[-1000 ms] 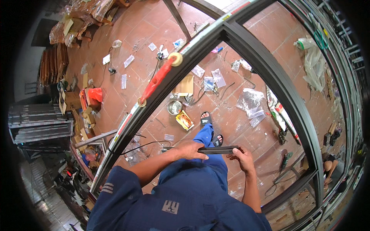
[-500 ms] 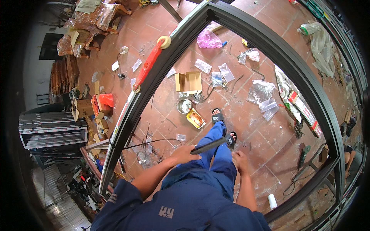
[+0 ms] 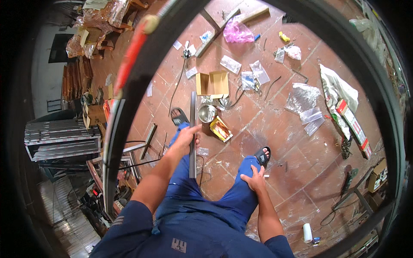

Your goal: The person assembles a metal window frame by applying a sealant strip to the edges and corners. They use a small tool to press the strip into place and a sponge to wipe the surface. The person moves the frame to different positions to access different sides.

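Observation:
My left hand (image 3: 187, 138) is closed around a long dark-grey metal profile strip (image 3: 193, 161). The strip runs lengthwise away from me, between my feet and in front of my left shin. My right hand (image 3: 257, 179) rests on my right knee with its fingers apart, holding nothing. Around me stands a large dark metal frame (image 3: 340, 36), one side on my left and the other curving past on my right. On its left bar lies a red-handled tool (image 3: 131, 53) with a pale round end, blurred here.
On the tiled floor lie an open cardboard box (image 3: 220, 88), a metal bowl (image 3: 207, 113), a yellow packet (image 3: 221, 129), clear plastic bags (image 3: 303, 98), a pink bag (image 3: 238, 32) and a long white-and-red carton (image 3: 353, 128). A white roll (image 3: 307, 232) is at lower right; stacked frames (image 3: 64, 139) stand left.
My feet have moved wide apart and I am lower, near the frame. My left hand has turned the strip from nearly crosswise to lengthwise. My right hand has come onto my knee and opened.

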{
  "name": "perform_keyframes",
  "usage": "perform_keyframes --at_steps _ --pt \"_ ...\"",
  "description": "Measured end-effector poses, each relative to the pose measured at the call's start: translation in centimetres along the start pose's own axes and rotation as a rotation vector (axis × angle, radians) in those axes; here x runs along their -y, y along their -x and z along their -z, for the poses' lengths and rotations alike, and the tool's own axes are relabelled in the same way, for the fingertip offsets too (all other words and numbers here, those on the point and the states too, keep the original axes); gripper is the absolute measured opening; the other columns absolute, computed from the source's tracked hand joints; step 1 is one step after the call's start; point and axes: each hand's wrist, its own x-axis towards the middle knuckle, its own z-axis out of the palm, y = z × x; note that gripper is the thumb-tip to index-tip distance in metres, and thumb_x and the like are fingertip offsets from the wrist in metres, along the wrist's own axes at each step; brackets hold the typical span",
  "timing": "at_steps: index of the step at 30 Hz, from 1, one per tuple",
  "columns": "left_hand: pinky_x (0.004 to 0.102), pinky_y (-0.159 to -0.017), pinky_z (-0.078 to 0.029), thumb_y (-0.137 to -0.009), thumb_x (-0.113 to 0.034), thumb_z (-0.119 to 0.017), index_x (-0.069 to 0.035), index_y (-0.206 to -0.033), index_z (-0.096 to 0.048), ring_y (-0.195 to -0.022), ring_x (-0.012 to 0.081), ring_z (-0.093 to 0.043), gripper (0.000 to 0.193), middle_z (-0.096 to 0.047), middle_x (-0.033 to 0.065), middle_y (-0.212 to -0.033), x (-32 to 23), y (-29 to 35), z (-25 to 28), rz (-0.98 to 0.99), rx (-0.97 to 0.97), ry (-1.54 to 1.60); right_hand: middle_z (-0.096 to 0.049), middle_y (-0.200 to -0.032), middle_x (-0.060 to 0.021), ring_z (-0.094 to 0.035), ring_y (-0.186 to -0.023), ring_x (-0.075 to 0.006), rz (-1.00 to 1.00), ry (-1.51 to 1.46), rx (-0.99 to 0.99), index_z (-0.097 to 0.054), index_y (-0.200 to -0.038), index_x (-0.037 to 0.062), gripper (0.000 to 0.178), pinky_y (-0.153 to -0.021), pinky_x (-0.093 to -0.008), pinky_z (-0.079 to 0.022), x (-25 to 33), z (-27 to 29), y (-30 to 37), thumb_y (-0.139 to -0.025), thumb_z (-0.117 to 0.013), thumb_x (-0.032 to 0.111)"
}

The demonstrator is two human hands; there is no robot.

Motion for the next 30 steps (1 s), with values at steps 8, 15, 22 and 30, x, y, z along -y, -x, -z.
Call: perform_keyframes --at_steps 8,15,22,30 --pt "0.0377 -0.055 -0.05 -0.097 -0.027 -0.071 -0.014 -0.093 -0.056 -0.053 0.0162 -0.053 0.021 -0.051 0.0 -0.066 3.7 -25.5 -4.1 -0.077 -0.061 0.119 -0.042 -0.157 -0.0282 -0.038 -0.145 -0.0488 0.084 -0.151 -0.324 -0.069 -0.131 0.0079 0.057 -0.12 -0.0567 -0.032 2.5 -2.8 -7.4 -0.082 -0.082 0.035" --pt "0.0392 -0.063 -0.055 -0.1 -0.028 -0.064 -0.011 -0.098 -0.061 -0.063 0.0182 -0.062 0.017 -0.062 0.0033 -0.077 0.9 -41.9 -2.0 -0.111 0.121 0.173 -0.046 -0.155 -0.0262 -0.039 -0.142 -0.051 -0.008 -0.072 -0.429 -0.071 -0.118 0.006 0.042 -0.119 -0.0578 -0.032 6.1 -5.0 -10.7 -0.082 -0.081 0.025" --pt "0.0316 -0.055 -0.05 -0.099 -0.026 -0.067 -0.009 -0.098 -0.059 -0.057 0.0143 -0.057 0.019 -0.057 0.0016 -0.074 -8.0 -47.5 7.1 -0.099 0.25 0.064 -0.044 -0.156 -0.0261 -0.042 -0.142 -0.0438 -0.08 0.164 -0.492 -0.068 -0.125 0.0032 0.038 -0.118 -0.0538 -0.031 14.8 -7.5 -19.2 -0.09 -0.071 0.019" --pt "0.0314 -0.054 -0.059 -0.105 -0.026 -0.064 -0.007 -0.114 -0.055 -0.061 0.013 -0.06 0.023 -0.058 0.0033 -0.078 -24.4 -49.4 16.2 0.008 0.247 0.548 -0.063 -0.134 -0.0248 -0.056 -0.127 -0.0422 -0.08 0.382 -0.376 -0.069 -0.125 0.0007 0.044 -0.112 -0.0497 -0.041 22.9 -12.8 -36.3 -0.092 -0.072 0.03"
